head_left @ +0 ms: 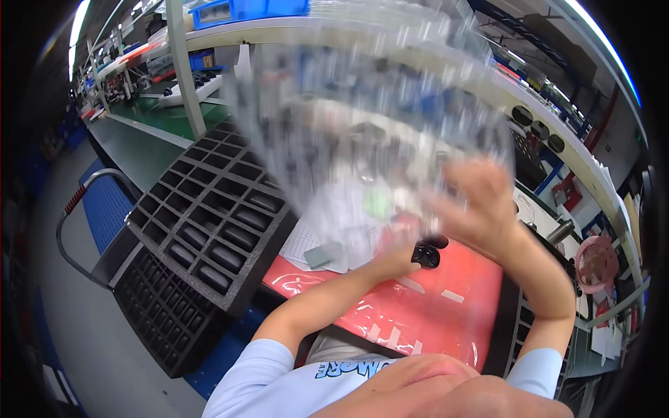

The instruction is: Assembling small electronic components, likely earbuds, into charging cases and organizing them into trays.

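A large clear plastic bag or sheet (pixel 313 132), smeared by motion, hangs across the upper middle of the view and veils what lies behind it. My right hand (pixel 481 198) is raised at its right lower side, blurred, so I cannot make out its grip. Low over the red work mat (pixel 460 327), my left hand (pixel 403 256) has its fingers against a small black open case (pixel 426 255) with rounded hollows. Part of that hand is veiled by the plastic. Paper sheets (pixel 296 244) and a small grey-green card (pixel 318 256) lie beyond my left forearm.
To the left stands a black foam tray (pixel 226 233), some compartments holding black rounded cases, stacked on another tray (pixel 157 313). A metal cart handle (pixel 61 226) curves beside them. A shelf with a blue bin (pixel 247 10) spans the back. A pink fan (pixel 594 265) stands right.
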Available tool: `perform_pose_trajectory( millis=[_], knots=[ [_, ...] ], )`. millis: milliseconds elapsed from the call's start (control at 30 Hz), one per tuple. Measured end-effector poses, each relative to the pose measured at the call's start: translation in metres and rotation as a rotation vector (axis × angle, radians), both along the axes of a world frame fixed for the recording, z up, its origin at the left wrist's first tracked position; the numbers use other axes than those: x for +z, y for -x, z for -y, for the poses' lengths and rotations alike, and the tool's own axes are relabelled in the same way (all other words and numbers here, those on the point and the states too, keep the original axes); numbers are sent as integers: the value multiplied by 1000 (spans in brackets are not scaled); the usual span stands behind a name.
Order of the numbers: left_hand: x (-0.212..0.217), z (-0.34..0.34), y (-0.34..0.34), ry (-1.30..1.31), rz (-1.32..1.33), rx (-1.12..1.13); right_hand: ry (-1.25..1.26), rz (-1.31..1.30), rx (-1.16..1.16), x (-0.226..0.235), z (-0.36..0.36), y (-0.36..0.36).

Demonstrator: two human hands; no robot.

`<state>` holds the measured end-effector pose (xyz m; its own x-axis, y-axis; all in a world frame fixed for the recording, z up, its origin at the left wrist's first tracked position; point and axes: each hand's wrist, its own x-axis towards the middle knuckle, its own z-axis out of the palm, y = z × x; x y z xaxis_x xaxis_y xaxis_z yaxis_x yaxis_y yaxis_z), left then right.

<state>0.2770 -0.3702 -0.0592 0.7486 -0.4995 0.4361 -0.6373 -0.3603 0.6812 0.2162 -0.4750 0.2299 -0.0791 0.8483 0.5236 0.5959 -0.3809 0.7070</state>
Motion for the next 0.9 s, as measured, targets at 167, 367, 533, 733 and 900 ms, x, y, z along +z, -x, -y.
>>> perform_pose_trajectory(
  millis=[167,367,533,733,900],
  knots=[
    [27,15,15,-87,-58,56,-309,258,-76,158,-65,-112],
    [14,9,14,-36,-99,65,-233,-337,-849,214,-137,-182],
    [26,1,24,-55,-147,50,-303,-438,-688,210,-122,-224],
    [26,7,17,-39,-148,39,-340,-412,-719,188,-107,-218],
    [36,0,10,-40,-178,68,-396,-67,-192,127,-87,-154]
  ],
)
